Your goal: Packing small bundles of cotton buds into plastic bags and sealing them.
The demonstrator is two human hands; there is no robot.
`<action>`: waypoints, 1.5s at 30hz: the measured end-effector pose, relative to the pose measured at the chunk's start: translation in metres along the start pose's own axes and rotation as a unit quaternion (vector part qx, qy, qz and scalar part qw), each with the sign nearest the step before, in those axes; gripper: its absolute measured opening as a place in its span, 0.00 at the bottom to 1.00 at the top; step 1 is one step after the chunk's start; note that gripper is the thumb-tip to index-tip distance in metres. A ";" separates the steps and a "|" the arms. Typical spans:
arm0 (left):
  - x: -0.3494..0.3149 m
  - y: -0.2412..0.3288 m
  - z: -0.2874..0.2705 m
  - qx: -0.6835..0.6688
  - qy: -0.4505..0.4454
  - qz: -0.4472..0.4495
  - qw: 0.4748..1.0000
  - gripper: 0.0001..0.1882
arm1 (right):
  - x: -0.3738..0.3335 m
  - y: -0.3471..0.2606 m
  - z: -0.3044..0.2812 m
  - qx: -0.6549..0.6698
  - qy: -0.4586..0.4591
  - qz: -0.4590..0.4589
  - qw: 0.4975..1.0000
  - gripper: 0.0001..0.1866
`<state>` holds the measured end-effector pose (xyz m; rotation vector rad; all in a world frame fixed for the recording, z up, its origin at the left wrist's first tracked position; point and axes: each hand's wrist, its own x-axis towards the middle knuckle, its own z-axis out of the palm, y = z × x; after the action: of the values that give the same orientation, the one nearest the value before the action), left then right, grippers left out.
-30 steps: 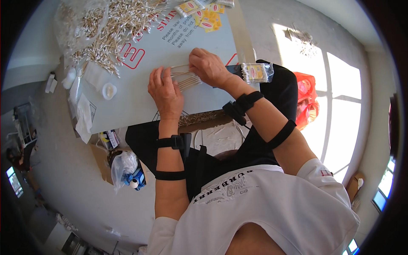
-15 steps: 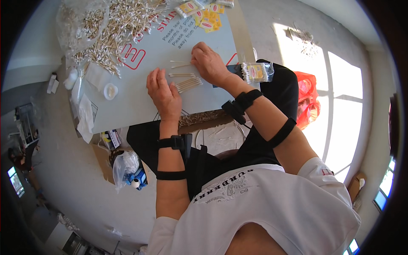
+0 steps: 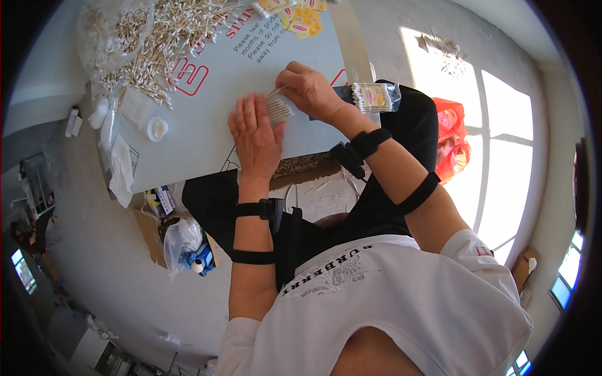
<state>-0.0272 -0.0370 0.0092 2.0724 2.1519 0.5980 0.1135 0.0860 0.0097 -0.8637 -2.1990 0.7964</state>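
A small row of cotton swabs (image 3: 281, 111) lies side by side on the grey tabletop board (image 3: 207, 135). My left hand (image 3: 256, 138) rests flat at the row's left side, its fingers stretched out and touching or partly covering the swab ends. Just above the row is my right hand (image 3: 307, 93), with thumb and fingers pinched together on a cotton swab (image 3: 273, 93). Part of that swab is hidden by the fingers. To the right of this hand, a clear packet of cotton swabs (image 3: 374, 98) with a yellow label sits at the board's edge.
A big heap of loose cotton swabs (image 3: 188, 28) and a clear plastic bag (image 3: 113, 37) fill the far left. Yellow cards (image 3: 305, 22) lie at the far edge. A small white cup (image 3: 157, 129) stands at left. Below the board is a box of swabs (image 3: 307, 166).
My left hand has moved right, up against the row of swabs. My right hand has shifted slightly left, and the loose swabs above the row are now gathered in or hidden by the hands.
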 end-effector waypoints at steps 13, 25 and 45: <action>0.002 -0.002 0.003 0.051 -0.038 -0.029 0.998 0.40 | -0.038 -0.024 -0.001 -0.045 0.014 0.006 0.999 0.11; 0.002 0.001 0.001 0.067 -0.028 -0.028 0.997 0.43 | -0.043 -0.025 0.000 -0.048 0.023 -0.010 0.999 0.08; 0.002 0.001 0.003 0.075 -0.032 -0.036 0.996 0.43 | -0.040 -0.024 0.007 -0.061 0.050 0.026 0.997 0.05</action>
<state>-0.0251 -0.0342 0.0071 2.0432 2.2885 0.3684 0.1230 0.0396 0.0089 -1.0037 -2.1628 0.6338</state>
